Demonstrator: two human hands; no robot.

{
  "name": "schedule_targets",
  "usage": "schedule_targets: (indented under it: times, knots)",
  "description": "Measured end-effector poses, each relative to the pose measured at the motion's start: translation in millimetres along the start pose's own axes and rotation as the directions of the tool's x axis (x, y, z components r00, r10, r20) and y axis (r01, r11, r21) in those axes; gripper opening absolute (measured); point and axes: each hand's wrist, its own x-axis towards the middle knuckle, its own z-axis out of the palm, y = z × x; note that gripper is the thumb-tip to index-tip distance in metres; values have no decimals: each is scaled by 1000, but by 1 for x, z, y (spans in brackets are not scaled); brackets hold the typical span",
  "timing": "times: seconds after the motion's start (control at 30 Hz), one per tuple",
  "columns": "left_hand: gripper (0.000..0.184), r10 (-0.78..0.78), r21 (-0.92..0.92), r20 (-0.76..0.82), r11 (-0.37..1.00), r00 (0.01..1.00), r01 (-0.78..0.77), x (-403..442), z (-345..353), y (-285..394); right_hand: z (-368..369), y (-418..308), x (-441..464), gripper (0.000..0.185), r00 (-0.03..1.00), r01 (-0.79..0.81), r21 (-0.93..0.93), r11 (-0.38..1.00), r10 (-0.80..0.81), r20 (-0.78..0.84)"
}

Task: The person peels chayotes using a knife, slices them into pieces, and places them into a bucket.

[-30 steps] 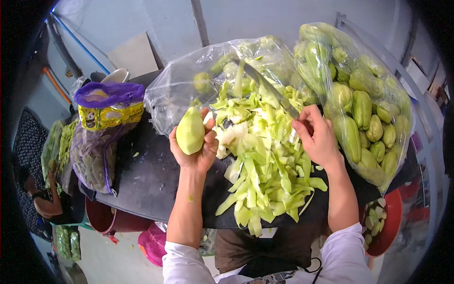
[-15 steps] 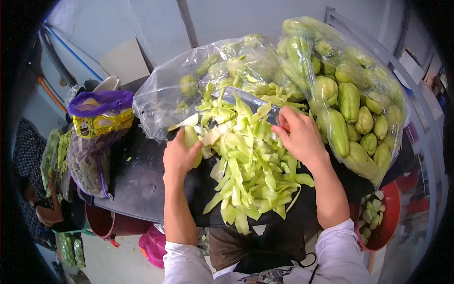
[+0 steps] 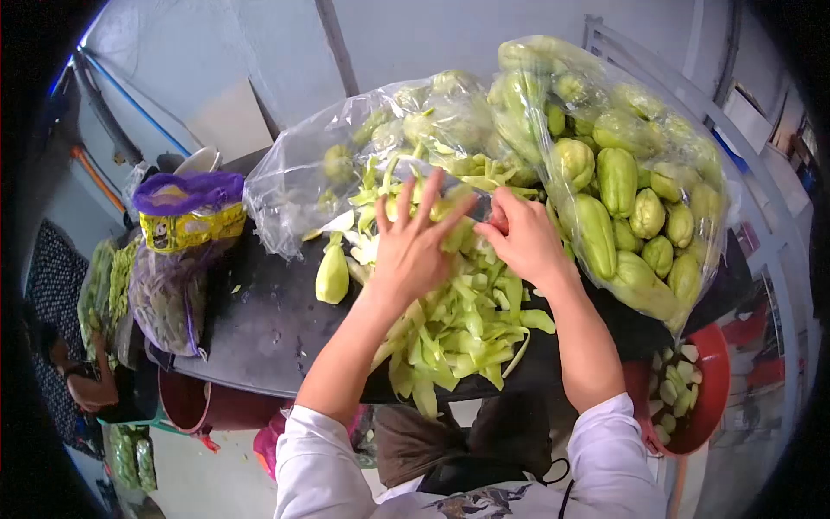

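My left hand [image 3: 418, 246] lies palm down with fingers spread over a heap of pale green chayote peels [image 3: 462, 329]. My right hand [image 3: 529, 238] is closed around the red handle of a knife [image 3: 496, 222] at the heap's right side. Most of its blade is hidden behind my left hand and the peels. Just left of the heap, a peeled chayote [image 3: 332, 273] rests on the dark table [image 3: 259, 324], apart from both hands.
Behind the heap sits a clear plastic bag [image 3: 290, 186] with chayotes; a fuller bag of chayotes [image 3: 635, 186] stands right. A purple mesh bag [image 3: 169, 303] is at left. Below the table's right edge, a red tub [image 3: 711, 389] holds pale pieces. Another person's arm [image 3: 95, 385] shows far left.
My left hand has let go of the peeled chayote, leaving it on the table, and moved right onto the peels with fingers spread. My right hand keeps the knife, shifted slightly left.
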Motion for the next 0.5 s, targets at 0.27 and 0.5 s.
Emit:
schedule_targets:
  times: [0.27,0.5]
  knots:
    - [80,-364,109,120,929,924,352,11,12,-83,-5,4,0,26,998,-6,14,1000,5,70]
    - [76,-553,5,273,819,787,574,-47,-13,-109,-12,6,1,28,997,-82,66,994,82,7]
